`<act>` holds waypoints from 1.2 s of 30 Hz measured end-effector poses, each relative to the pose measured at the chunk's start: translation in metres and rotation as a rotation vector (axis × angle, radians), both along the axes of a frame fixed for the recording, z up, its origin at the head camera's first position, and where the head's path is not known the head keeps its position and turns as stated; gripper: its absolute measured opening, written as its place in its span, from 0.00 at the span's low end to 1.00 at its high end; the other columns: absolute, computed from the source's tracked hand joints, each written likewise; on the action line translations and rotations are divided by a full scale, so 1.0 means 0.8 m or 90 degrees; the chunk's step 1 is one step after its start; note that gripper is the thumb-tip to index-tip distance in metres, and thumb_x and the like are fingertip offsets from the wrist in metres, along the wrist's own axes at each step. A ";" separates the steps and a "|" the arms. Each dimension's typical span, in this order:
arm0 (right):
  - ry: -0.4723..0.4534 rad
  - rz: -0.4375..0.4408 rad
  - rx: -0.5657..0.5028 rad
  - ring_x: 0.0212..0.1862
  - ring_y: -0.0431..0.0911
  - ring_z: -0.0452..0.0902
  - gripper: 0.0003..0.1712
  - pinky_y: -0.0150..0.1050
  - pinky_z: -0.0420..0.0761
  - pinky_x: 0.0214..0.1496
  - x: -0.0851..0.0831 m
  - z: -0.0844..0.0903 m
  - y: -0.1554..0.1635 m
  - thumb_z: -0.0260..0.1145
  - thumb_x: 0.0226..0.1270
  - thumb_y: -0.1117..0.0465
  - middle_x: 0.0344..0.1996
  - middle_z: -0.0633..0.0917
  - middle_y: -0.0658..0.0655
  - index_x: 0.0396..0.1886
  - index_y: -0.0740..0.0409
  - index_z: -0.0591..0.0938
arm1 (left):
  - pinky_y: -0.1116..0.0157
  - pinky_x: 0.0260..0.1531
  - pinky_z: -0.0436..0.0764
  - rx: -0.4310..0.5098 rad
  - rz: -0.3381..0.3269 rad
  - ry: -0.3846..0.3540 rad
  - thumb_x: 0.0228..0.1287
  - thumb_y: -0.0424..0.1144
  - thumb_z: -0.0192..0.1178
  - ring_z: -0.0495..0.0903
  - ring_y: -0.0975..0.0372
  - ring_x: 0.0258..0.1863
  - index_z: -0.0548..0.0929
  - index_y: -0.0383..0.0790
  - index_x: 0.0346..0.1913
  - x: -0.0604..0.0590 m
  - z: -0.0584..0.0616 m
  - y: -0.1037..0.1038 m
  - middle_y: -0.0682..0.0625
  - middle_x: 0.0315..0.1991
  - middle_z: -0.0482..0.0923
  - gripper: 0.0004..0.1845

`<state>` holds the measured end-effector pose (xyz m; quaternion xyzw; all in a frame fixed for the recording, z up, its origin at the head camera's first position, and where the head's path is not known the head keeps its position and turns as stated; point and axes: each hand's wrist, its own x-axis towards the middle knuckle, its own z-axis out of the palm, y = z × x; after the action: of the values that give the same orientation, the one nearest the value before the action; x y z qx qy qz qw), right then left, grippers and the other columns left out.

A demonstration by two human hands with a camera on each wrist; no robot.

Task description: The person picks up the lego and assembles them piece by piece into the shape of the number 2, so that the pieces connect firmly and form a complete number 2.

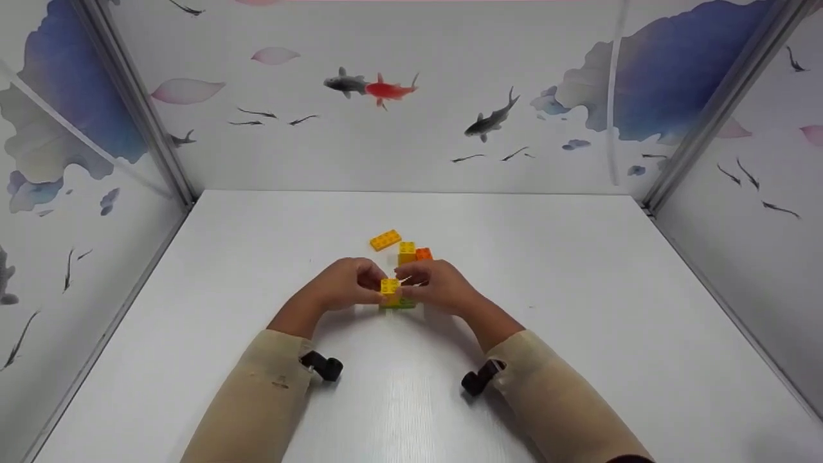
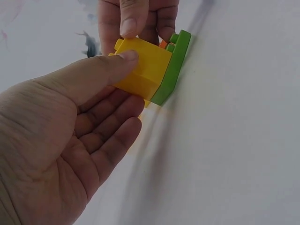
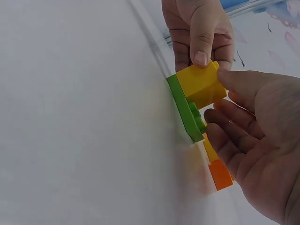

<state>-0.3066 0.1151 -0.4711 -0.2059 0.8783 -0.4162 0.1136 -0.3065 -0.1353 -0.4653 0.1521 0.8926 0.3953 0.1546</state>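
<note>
A yellow block [image 1: 389, 289] sits at one end of a flat green studded brick [image 3: 183, 112], its other studs left bare. My left hand [image 1: 341, 284] pinches the yellow block, thumb on its near face and fingers curled behind, as the left wrist view shows. From the other side my right hand [image 1: 443, 287] grips the same block, with the thumb at its upper edge and curled fingers behind it. The green brick stands close over the white table, and its studs face up beside the right fingers.
Just beyond the hands stand another yellow block [image 1: 407, 252] and an orange block [image 3: 220, 175]. A flat yellow-orange brick [image 1: 386, 240] lies behind them to the left. White panels with painted fish [image 1: 391, 90] enclose the table [image 1: 553, 257] at the back and sides.
</note>
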 end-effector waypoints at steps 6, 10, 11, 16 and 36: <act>-0.022 -0.154 -0.036 0.59 0.47 0.85 0.24 0.46 0.85 0.66 -0.014 0.006 0.016 0.78 0.70 0.50 0.58 0.89 0.47 0.64 0.45 0.87 | 0.56 0.61 0.84 -0.009 0.012 -0.016 0.63 0.46 0.79 0.83 0.59 0.49 0.87 0.53 0.52 0.000 0.000 0.002 0.55 0.48 0.87 0.16; -0.048 -0.213 -0.033 0.64 0.48 0.83 0.27 0.47 0.84 0.69 -0.022 0.002 0.023 0.79 0.69 0.50 0.61 0.87 0.48 0.66 0.43 0.84 | 0.56 0.62 0.84 -0.002 0.016 -0.026 0.63 0.46 0.79 0.83 0.59 0.49 0.87 0.54 0.52 0.000 -0.001 0.002 0.55 0.48 0.87 0.17; -0.052 -0.223 -0.031 0.65 0.49 0.82 0.29 0.48 0.83 0.70 -0.024 0.001 0.025 0.79 0.68 0.50 0.62 0.86 0.48 0.67 0.43 0.84 | 0.56 0.62 0.84 0.000 0.016 -0.027 0.63 0.46 0.79 0.84 0.59 0.49 0.87 0.53 0.52 0.000 -0.001 0.002 0.55 0.48 0.87 0.17; -0.073 -0.264 -0.012 0.67 0.50 0.80 0.36 0.48 0.83 0.70 -0.031 -0.006 0.025 0.82 0.64 0.49 0.67 0.83 0.50 0.72 0.44 0.80 | 0.56 0.63 0.84 0.008 0.013 -0.021 0.63 0.45 0.79 0.84 0.59 0.50 0.87 0.52 0.52 -0.001 -0.002 0.002 0.55 0.48 0.87 0.17; -0.128 -0.296 0.010 0.60 0.51 0.79 0.40 0.44 0.82 0.71 -0.036 -0.016 0.019 0.82 0.65 0.49 0.62 0.84 0.54 0.74 0.50 0.78 | 0.55 0.63 0.84 0.000 0.020 -0.023 0.63 0.47 0.79 0.83 0.58 0.51 0.86 0.54 0.54 -0.001 -0.003 0.002 0.56 0.49 0.87 0.19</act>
<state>-0.3350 0.1303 -0.4839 0.0449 0.8896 -0.4426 0.1034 -0.3074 -0.1340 -0.4673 0.1312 0.8917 0.4007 0.1647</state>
